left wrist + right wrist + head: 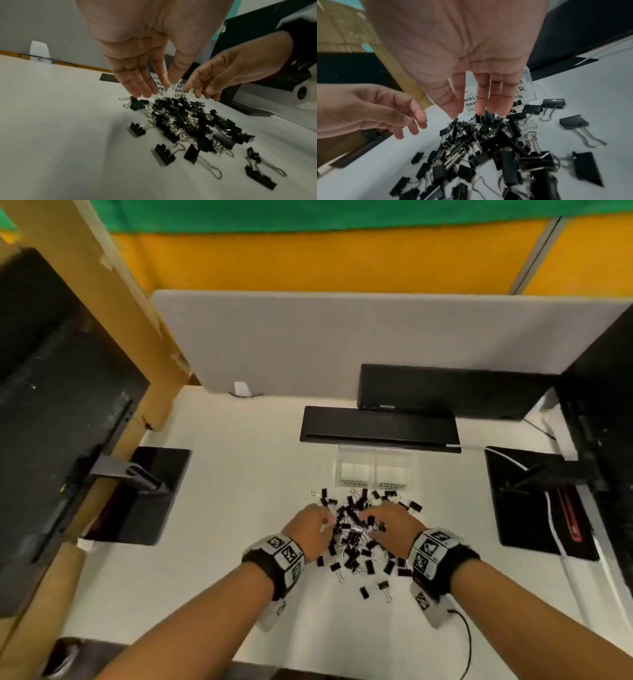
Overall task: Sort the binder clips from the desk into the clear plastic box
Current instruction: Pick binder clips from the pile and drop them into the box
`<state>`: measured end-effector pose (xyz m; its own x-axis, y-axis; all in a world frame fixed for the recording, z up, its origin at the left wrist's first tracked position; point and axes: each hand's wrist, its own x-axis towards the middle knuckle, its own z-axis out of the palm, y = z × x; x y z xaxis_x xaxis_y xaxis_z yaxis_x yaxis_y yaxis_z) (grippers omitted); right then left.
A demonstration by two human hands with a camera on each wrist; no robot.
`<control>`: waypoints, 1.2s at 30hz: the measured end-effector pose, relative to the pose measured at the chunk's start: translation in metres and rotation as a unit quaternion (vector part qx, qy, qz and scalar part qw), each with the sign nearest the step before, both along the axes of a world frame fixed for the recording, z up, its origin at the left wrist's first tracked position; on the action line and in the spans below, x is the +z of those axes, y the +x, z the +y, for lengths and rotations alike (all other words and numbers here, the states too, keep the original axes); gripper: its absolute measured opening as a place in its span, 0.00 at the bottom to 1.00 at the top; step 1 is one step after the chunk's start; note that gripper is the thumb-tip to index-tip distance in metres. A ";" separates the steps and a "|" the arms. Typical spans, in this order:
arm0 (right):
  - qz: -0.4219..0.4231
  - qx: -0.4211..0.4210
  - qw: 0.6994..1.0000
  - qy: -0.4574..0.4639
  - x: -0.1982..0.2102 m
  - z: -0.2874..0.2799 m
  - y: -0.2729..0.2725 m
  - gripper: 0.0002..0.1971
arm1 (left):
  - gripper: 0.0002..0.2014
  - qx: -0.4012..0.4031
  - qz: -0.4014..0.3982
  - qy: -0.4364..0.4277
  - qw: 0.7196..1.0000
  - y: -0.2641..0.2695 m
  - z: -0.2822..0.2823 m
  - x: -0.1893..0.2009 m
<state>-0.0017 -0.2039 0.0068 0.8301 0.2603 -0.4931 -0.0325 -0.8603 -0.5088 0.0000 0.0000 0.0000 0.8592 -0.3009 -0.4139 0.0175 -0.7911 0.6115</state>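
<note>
A heap of black binder clips [356, 539] with silver handles lies on the white desk [219, 508], with loose ones scattered round it [164, 154] [573, 121]. Behind the heap stands the clear plastic box [375, 467], two compartments with handwritten labels [180, 90] [471, 104]. My left hand [313, 525] hovers over the heap's left side, fingers straight and relaxed [142, 86], holding nothing. My right hand [387, 522] hangs over the right side, fingers pointing down [488, 102], their tips just above or touching the top clips. Neither hand grips a clip.
A black keyboard [380, 428] and a black bar [445, 392] lie behind the box. Monitor bases stand at the left [147, 494] and right [537, 501], with white cables [555, 529] on the right. A grey partition [342, 337] closes the back.
</note>
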 end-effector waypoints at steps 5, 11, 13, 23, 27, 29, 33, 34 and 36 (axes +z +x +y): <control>0.013 -0.008 0.996 -0.083 -0.024 0.013 0.006 0.22 | 0.14 -0.013 0.009 0.041 0.999 0.000 -0.006 -0.019; 0.001 -0.065 0.991 -0.116 -0.029 -0.011 0.001 0.21 | 0.19 -0.013 0.008 0.065 0.998 -0.006 0.007 -0.031; -0.015 -0.082 0.992 -0.098 -0.028 -0.009 -0.001 0.20 | 0.18 -0.018 -0.006 0.063 0.998 -0.007 0.008 -0.033; -0.033 0.006 0.997 -0.075 -0.040 0.052 -0.018 0.15 | 0.14 -0.046 -0.044 0.103 0.993 -0.008 -0.008 -0.043; -0.040 0.003 0.996 -0.081 -0.044 0.054 -0.015 0.15 | 0.14 -0.059 -0.040 0.117 0.991 -0.006 -0.009 -0.043; -0.048 0.002 0.996 -0.075 -0.047 0.056 -0.015 0.14 | 0.15 -0.065 -0.038 0.123 0.990 -0.005 -0.012 -0.042; -0.059 -0.025 0.997 -0.046 -0.047 0.057 -0.011 0.09 | 0.16 -0.031 -0.036 0.096 0.994 -0.004 -0.014 -0.043; -0.059 -0.038 0.997 -0.037 -0.045 0.057 -0.010 0.08 | 0.15 -0.015 -0.034 0.078 0.996 -0.004 -0.013 -0.043; -0.054 -0.092 0.994 -0.004 -0.039 0.053 -0.006 0.08 | 0.13 0.028 -0.017 0.037 0.999 -0.003 -0.010 -0.043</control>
<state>-0.0081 -0.1506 -0.0320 0.9114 0.0953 -0.4004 -0.1357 -0.8488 -0.5109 -0.0030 -0.0100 -0.0431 0.8874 -0.2222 -0.4040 0.0431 -0.8325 0.5523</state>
